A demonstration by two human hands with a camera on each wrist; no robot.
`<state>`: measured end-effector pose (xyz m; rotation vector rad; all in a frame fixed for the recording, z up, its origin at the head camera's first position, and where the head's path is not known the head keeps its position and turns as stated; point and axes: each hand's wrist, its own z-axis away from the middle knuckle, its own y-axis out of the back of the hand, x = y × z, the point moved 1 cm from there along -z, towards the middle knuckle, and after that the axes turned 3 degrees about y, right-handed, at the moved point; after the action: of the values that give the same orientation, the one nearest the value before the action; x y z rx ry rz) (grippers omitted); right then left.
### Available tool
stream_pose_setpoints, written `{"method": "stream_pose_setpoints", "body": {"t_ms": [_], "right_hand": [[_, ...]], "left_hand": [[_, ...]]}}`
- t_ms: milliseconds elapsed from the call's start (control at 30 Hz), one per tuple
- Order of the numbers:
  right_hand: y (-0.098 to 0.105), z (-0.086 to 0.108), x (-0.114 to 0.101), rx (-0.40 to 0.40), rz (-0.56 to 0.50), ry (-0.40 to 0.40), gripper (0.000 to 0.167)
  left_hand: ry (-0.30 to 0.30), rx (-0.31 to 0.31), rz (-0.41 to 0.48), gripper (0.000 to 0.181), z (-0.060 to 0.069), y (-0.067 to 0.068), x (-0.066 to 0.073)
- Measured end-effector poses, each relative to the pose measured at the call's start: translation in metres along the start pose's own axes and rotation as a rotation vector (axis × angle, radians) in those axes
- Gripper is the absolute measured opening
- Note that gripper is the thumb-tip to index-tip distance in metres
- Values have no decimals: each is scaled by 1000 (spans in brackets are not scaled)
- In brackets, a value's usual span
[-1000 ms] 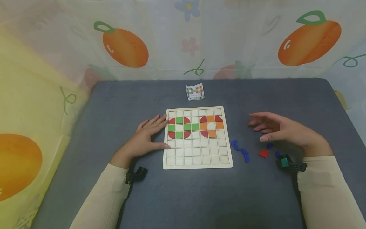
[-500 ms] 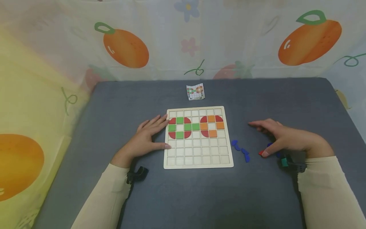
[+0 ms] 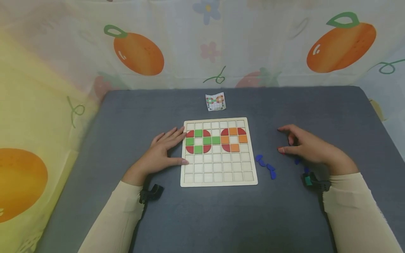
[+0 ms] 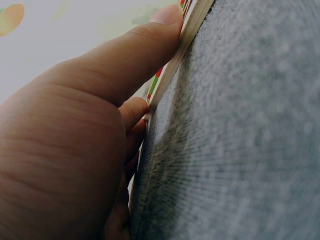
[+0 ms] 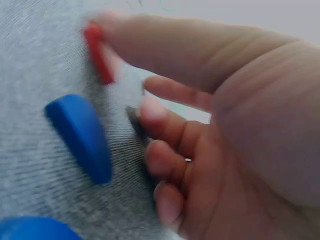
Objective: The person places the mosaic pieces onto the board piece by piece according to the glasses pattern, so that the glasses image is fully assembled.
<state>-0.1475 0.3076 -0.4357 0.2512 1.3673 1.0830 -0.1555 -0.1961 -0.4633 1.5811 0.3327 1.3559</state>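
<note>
My left hand (image 3: 158,158) lies against the left edge of a pale gridded board (image 3: 218,184), fingertips and thumb on its rim; in the left wrist view, the thumb of that hand (image 4: 85,135) touches the board's edge (image 4: 172,67). Red, green and orange pieces fill several squares. Right of the board, my right hand (image 3: 311,146) has its index finger stretched out, apart from the thumb. In the right wrist view, the thumb of my right hand (image 5: 220,100) touches a red piece (image 5: 100,52), blurred; the other fingers are loosely bent. A blue piece (image 5: 82,135) lies close by.
Several blue pieces (image 3: 271,172) lie between the board and my right hand, and more are near the right wrist, where a small green patch (image 3: 308,180) shows. A small patterned card (image 3: 216,102) lies behind the board. A printed cloth hangs behind the grey table.
My right hand first came down with its thumb on the red piece, then moved left and away from me, and the piece shifted along with the thumb. My left hand stays in place.
</note>
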Motion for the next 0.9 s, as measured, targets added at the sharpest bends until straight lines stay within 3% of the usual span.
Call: {"method": "stream_pose_setpoints", "body": {"t_ms": [367, 700, 900], "right_hand": [[2, 1, -3, 50, 59, 41, 16], [-2, -3, -20, 107, -17, 17, 27], [-3, -3, -26, 177, -82, 24, 10]], "left_hand": [[-1, 4, -11, 106, 0, -1, -1], [-10, 1, -1, 106, 0, 1, 0], [-7, -1, -6, 106, 1, 1, 0]]}}
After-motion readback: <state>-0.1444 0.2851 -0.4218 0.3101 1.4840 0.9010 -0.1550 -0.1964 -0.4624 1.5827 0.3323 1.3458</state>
